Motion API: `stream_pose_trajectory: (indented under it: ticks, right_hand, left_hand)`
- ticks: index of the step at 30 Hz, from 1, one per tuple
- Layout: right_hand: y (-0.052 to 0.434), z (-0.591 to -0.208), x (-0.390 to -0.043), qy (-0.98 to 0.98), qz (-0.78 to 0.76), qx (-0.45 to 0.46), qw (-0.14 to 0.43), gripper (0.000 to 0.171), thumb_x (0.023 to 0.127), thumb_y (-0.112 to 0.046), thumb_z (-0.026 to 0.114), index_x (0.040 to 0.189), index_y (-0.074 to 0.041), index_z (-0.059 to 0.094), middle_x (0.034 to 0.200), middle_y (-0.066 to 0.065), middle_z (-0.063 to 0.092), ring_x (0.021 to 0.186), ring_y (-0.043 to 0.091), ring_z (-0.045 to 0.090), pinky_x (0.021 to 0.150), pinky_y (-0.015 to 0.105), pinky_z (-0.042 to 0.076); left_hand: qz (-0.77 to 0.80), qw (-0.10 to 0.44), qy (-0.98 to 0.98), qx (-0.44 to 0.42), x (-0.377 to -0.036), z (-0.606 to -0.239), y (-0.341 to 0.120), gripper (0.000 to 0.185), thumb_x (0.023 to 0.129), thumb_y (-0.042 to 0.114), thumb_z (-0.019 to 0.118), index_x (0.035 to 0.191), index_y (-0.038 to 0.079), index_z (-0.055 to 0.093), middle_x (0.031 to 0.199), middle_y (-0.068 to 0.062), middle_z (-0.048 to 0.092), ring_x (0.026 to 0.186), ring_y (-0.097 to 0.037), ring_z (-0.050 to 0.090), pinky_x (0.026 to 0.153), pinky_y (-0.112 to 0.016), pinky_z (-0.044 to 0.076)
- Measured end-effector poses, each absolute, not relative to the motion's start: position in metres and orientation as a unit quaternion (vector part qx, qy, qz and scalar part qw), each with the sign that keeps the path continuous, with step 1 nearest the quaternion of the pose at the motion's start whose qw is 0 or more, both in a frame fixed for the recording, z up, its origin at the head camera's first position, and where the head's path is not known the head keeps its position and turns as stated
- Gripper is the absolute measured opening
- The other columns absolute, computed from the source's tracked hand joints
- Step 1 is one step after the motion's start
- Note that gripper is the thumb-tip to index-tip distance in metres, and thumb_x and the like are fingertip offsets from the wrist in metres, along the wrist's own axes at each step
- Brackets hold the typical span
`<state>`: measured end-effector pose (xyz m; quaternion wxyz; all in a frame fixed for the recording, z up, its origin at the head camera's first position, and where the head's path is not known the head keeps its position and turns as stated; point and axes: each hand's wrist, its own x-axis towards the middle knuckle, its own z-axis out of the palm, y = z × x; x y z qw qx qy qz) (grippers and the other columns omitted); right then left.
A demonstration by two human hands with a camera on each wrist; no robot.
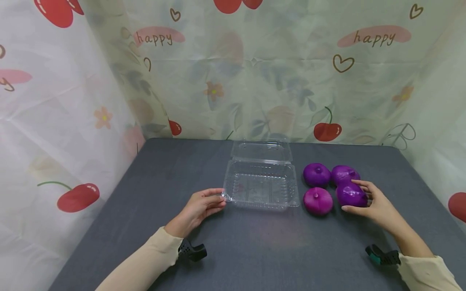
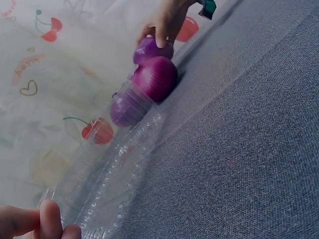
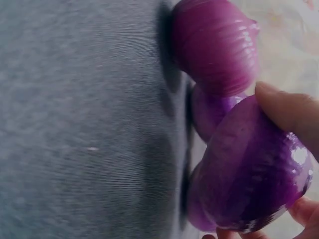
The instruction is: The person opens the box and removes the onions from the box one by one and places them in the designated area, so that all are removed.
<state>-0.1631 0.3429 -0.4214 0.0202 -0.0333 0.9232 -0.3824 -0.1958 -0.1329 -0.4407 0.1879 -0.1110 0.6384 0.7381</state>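
Note:
My right hand grips a glossy dark purple onion between thumb and fingers. The right wrist view has this onion up close, with the thumb on one side and fingertips on the other. Whether it touches the table cannot be told. Three more onions sit beside it: a pinkish-purple onion in front, a purple onion behind that, and another purple onion partly hidden. With its fingertips my left hand pinches the left front corner of a clear plastic clamshell box, whose lid stands folded back.
The box and onions rest on a grey cloth-covered table. A printed curtain with cherries and hearts hangs along the table's back and sides. Each wrist carries a small black camera mount, such as the left mount.

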Motion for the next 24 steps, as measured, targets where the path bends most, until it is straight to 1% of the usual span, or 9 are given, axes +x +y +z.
stream_pose_trajectory:
  ticks: [10,16,21,24]
  right_hand:
    - [0.343,-0.432,-0.162,0.927,-0.370,-0.046,0.032,0.089,0.079,-0.026,0.081,0.145,0.003,0.029,0.135,0.035,0.038,0.118,0.055,0.040,0.089,0.067,0.042]
    - [0.342,-0.433,-0.163,0.929,-0.365,-0.045,0.038,0.088,0.079,-0.025,0.081,0.144,0.004,0.029,0.134,0.035,0.039,0.118,0.054,0.040,0.089,0.066,0.041]
    - [0.341,-0.434,-0.164,0.929,-0.365,-0.043,0.041,0.089,0.079,-0.025,0.081,0.145,0.004,0.029,0.135,0.036,0.038,0.120,0.055,0.038,0.089,0.067,0.041]
    - [0.341,-0.435,-0.164,0.931,-0.360,-0.046,0.043,0.089,0.079,-0.026,0.081,0.145,0.003,0.029,0.133,0.038,0.038,0.118,0.054,0.040,0.088,0.065,0.042]
  left_hand:
    - [0.739,0.189,0.638,-0.109,-0.196,-0.441,-0.133,0.038,0.088,0.003,0.068,0.126,0.001,0.062,0.088,-0.006,0.074,0.077,-0.013,0.071,0.080,-0.034,0.060]
    - [0.739,0.190,0.637,-0.108,-0.196,-0.441,-0.133,0.038,0.088,0.003,0.068,0.126,0.002,0.062,0.089,-0.006,0.074,0.077,-0.013,0.071,0.081,-0.035,0.059]
    - [0.742,0.188,0.635,-0.106,-0.196,-0.441,-0.133,0.039,0.088,0.003,0.068,0.126,0.001,0.062,0.088,-0.007,0.074,0.076,-0.013,0.071,0.080,-0.034,0.060]
    - [0.742,0.187,0.635,-0.105,-0.196,-0.441,-0.133,0.039,0.088,0.003,0.068,0.126,0.000,0.062,0.087,-0.007,0.074,0.076,-0.013,0.071,0.079,-0.034,0.060]
